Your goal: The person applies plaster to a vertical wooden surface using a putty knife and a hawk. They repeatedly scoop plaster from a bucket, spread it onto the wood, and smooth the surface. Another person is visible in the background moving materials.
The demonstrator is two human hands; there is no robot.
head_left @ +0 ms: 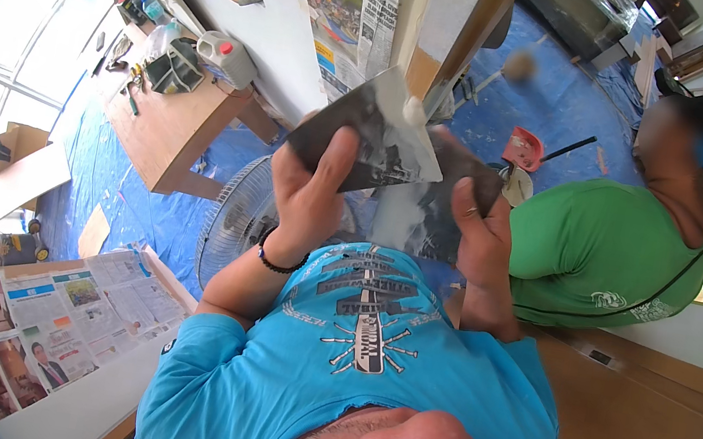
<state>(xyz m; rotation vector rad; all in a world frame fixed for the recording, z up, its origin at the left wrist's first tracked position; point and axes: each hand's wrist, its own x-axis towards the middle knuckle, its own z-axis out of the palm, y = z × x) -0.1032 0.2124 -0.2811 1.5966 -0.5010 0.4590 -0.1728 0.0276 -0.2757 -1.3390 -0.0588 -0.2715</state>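
Observation:
My left hand (308, 203) grips a dark, flat square plate (358, 119), tilted, with a dab of white paste near its upper right corner. My right hand (481, 240) holds a second dark plate (430, 218), smeared with whitish material, its thumb on the face. The first plate overlaps part of the second. Both are held above my blue T-shirt (360, 340).
A co-worker in green (604, 250) is close at right. A wooden table (161, 143) holds tools and a jug (225, 57). A fan (227, 218) stands beside me, a newspaper-covered board (60, 320) lies lower left, and a red dustpan (524, 148) is on blue sheeting.

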